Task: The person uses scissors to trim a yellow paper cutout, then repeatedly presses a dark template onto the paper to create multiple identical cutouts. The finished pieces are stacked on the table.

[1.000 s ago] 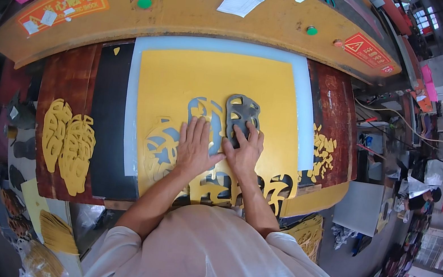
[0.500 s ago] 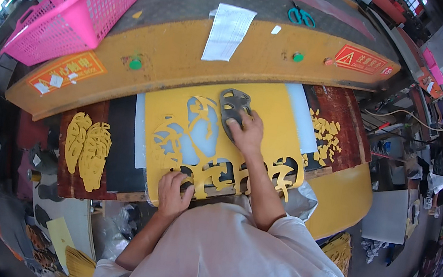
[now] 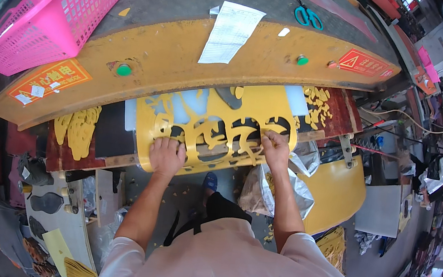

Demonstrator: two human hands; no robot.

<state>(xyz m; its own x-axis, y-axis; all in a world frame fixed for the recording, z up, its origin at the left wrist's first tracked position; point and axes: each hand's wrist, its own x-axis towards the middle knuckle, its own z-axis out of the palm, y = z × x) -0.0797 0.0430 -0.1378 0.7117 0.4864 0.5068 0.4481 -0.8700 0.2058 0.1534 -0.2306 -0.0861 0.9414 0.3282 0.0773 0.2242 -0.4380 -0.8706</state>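
Note:
A yellow sheet with rows of cut-out holes lies across the work table, its front part bending down over the near edge. My left hand rests on the sheet's left front, palm down with fingers stretched and thumb apart. At the right front, my right hand has its fingers curled and closed on the sheet's perforated part. Beyond both hands, a dark sole-shaped cutting die sits on the sheet, partly hidden beneath the machine's beam.
The orange-brown machine beam spans the table's far side, with a green button and paper on it. On top are a pink basket and teal scissors. Yellow cut pieces lie left; scraps lie right.
My right hand has let go of the die and moved to the sheet's right front. The die is now partly under the beam. My body has drawn back, exposing the floor.

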